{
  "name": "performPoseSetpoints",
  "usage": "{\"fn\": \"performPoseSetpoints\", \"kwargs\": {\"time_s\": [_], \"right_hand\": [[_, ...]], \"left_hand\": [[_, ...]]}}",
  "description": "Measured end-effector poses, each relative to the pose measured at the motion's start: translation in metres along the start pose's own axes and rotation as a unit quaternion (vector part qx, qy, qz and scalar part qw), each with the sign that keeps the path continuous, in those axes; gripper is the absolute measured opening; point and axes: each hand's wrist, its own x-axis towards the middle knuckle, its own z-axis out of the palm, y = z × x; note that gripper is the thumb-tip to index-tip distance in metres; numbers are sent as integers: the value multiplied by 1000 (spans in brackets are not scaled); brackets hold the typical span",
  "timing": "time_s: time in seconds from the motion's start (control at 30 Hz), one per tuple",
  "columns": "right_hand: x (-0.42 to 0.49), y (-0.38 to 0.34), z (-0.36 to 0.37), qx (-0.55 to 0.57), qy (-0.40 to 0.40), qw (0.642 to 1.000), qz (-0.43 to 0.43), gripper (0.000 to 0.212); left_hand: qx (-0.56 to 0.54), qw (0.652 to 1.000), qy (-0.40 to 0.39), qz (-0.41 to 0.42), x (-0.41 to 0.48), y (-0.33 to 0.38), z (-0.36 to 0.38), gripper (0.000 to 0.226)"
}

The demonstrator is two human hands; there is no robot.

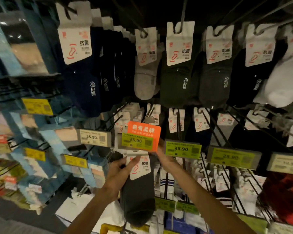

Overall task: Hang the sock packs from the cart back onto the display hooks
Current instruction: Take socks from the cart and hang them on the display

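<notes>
Sock pack [138, 191] sits just right of the left hand [118, 173], whose fingers pinch its white card [140, 167] under the orange sign [143, 130], while the right hand [165, 158] fingers are hidden so I cannot tell, and it may fall if the card misses the hidden hook.

A shop is shown: sock packs [178, 65] are hung on display hooks [183, 12] above the left grip [118, 174], with 25.90 price tags [137, 141] clipped just above it.
</notes>
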Motion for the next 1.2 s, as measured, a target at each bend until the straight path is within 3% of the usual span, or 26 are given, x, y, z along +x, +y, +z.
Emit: {"fn": "performPoseSetpoints", "kwargs": {"time_s": [0.07, 0.23, 0.37, 0.47, 0.63, 0.87, 1.0, 1.2], "right_hand": [[-15, -5, 20, 34, 21, 996, -85, 21], [-68, 17, 24, 47, -3, 987, -154, 13], [-98, 21, 33, 16, 11, 992, -122, 21], [-117, 22, 35, 16, 6, 995, -100, 28], [-137, 20, 37, 34, 5, 994, -103, 5], [-145, 17, 44, 64, 89, 989, -105, 6], [-135, -2, 43, 53, 130, 983, -117, 9], [-114, -23, 53, 20, 110, 974, -196, 11]], "left_hand": [[1, 1000, -11, -4, -9, -4, -1, 32], [-11, 999, -22, 29, -36, -6, -7, 32], [-4, 996, -33, 87, -58, -5, -10, 22], [-11, 995, -47, 83, -73, -4, -12, 21], [4, 995, -44, 90, -88, 0, -18, 23], [52, 993, -27, 104, -97, -4, -48, 23], [126, 982, -11, 139, -96, -9, -58, 19], [151, 977, 7, 149, -87, -3, -61, 18]]}}
